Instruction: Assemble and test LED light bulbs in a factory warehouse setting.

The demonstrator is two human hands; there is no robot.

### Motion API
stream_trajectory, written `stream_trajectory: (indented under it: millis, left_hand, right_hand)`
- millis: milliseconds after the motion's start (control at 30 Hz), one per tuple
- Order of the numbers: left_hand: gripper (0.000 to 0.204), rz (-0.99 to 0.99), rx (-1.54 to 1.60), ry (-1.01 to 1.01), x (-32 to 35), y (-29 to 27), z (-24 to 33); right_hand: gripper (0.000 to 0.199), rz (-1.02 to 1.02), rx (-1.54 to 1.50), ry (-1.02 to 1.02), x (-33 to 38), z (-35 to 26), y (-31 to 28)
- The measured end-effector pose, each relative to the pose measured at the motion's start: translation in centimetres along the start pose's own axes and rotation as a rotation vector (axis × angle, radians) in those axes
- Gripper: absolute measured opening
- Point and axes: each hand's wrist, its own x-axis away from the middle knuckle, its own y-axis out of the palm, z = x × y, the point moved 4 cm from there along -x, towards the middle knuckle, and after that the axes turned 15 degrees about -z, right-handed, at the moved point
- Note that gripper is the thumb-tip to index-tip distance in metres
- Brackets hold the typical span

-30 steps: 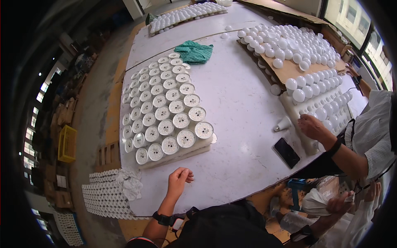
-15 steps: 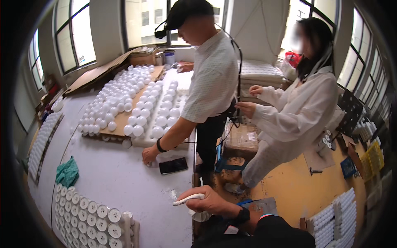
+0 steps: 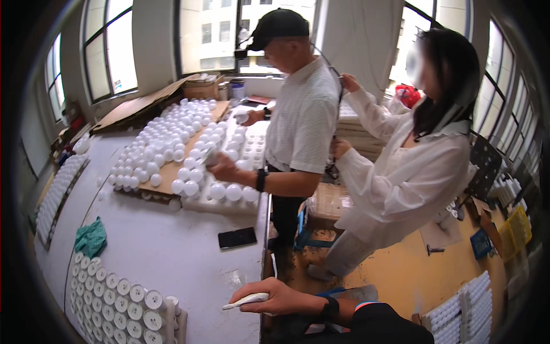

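Note:
My right hand (image 3: 276,297) reaches in from the lower right, over the near edge of the white table (image 3: 177,241). Its fingers are closed on a white, folded strip that looks like cloth (image 3: 249,300), whose thin end sticks out to the left. A black band circles that wrist. My left hand is out of sight. Beyond my hand, a black phone (image 3: 237,238) lies flat on the table. At the near left stands a tray packed with white round lamp parts (image 3: 123,303), their flat ends facing up, with a green cloth (image 3: 90,238) behind it.
White globe bulbs (image 3: 154,150) cover cardboard and foam trays at the far side. A capped co-worker (image 3: 301,114) handles bulbs there; another person (image 3: 407,166) stands behind them. A taped carton (image 3: 329,203) rests on a blue stool. More white parts (image 3: 461,309) are stacked lower right.
My right hand has shifted slightly left and down with the white strip. The co-worker's near hand has gone from beside the phone to over the bulbs. The person behind has raised one hand.

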Motion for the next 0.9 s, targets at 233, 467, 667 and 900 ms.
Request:
stream_trajectory:
  millis: [233,467,667,900]
  left_hand:
    - [0.059,-0.178,-0.013,-0.26,-1.8,15.5,-7.8]
    - [0.056,-0.207,0.14,-0.631,-3.5,20.8,-11.8]
    - [0.049,-0.192,0.06,-0.704,-3.9,22.0,-12.3]
    - [0.046,-0.185,0.022,-0.678,-4.0,21.3,-11.9]
  right_hand:
    - [0.027,-0.046,0.335,-0.116,-1.0,-1.8,-0.2]
    - [0.039,-0.12,0.633,-0.318,-2.9,-2.1,1.8]
    - [0.043,-0.234,0.703,-0.327,-3.7,-1.1,2.5]
    - [0.047,-0.282,0.769,-0.344,-4.0,-0.6,3.0]
